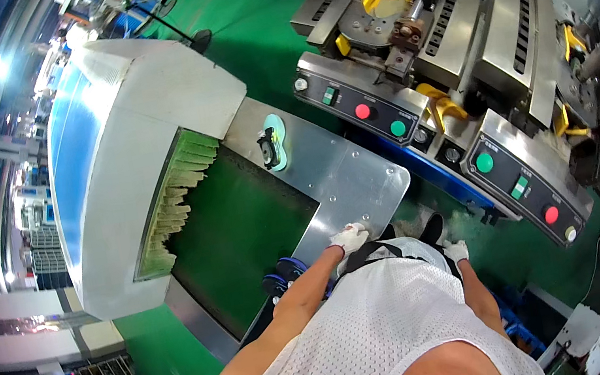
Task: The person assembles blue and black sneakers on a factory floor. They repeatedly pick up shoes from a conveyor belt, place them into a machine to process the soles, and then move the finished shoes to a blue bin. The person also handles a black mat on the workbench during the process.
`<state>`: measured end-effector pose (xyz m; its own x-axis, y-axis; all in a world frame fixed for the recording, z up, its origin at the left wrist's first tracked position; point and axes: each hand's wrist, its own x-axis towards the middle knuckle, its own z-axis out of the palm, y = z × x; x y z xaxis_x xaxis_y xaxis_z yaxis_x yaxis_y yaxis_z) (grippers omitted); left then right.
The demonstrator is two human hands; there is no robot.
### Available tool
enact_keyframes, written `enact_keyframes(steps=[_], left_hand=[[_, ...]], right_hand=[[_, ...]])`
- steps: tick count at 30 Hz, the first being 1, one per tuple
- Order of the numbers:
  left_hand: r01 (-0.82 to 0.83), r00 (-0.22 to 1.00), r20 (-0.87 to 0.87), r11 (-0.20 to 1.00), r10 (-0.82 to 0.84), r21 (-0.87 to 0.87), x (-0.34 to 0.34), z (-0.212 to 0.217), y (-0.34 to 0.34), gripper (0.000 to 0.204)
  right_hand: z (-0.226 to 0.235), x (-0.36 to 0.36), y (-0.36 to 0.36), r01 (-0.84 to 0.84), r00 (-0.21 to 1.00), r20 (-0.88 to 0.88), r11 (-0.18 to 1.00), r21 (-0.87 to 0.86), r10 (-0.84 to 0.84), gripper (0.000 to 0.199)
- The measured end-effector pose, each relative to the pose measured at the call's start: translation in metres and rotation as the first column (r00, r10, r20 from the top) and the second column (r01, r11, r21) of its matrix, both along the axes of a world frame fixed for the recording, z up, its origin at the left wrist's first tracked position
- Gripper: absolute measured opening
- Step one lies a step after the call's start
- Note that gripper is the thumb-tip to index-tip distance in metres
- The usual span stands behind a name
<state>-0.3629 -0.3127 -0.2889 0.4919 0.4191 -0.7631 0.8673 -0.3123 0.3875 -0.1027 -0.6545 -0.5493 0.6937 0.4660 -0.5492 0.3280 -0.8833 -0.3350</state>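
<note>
My left hand (350, 238), in a white glove, rests at the near edge of a metal table (354, 198), its fingers loosely spread with nothing in them. Down by my right side is my right hand (455, 250), also gloved in white; it looks loosely open and empty, though small in view. Farther up the metal table lies a teal shoe sole (276, 131) with a small black part (267, 149) on its left side. Close to my left forearm sit dark blue and black shoes (283, 275), partly hidden by the arm, at the edge of a green conveyor belt (231, 232).
At the left, a white machine housing (163, 91) has a green strip curtain (180, 188) over the belt. To the right stands a metal press machine (451, 40) with yellow parts and a control panel (527, 179) of red and green buttons. A cable (592, 272) trails on the green floor.
</note>
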Motion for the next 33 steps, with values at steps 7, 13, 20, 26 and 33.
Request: enact_keyframes(steps=[7,13,20,26,33], left_hand=[[-0.007,0.993,0.117,1.0,0.007,-0.005,0.005,-0.022,-0.007,0.049],[-0.005,0.987,0.16,1.0,0.004,0.012,0.016,-0.034,-0.005,0.048],[0.004,0.984,0.179,0.998,-0.014,0.056,0.022,-0.029,-0.004,0.049],[0.049,0.99,0.13,0.999,-0.048,-0.001,0.02,-0.035,0.003,0.053],[0.064,0.994,0.087,0.998,-0.063,-0.009,0.03,-0.03,0.006,0.054]], right_hand=[[0.034,0.017,-0.012,-0.215,0.977,-0.002,0.977,0.005,0.215,0.049],[0.073,0.013,0.0,-0.277,0.959,0.101,0.953,0.121,0.266,0.029],[0.056,0.019,0.002,-0.496,0.865,-0.009,0.85,-0.176,0.502,0.046],[0.039,0.013,-0.003,-0.125,0.984,-0.138,0.988,-0.094,0.111,0.038],[0.064,0.002,0.002,-0.395,0.917,0.086,0.917,0.059,0.389,0.045]])
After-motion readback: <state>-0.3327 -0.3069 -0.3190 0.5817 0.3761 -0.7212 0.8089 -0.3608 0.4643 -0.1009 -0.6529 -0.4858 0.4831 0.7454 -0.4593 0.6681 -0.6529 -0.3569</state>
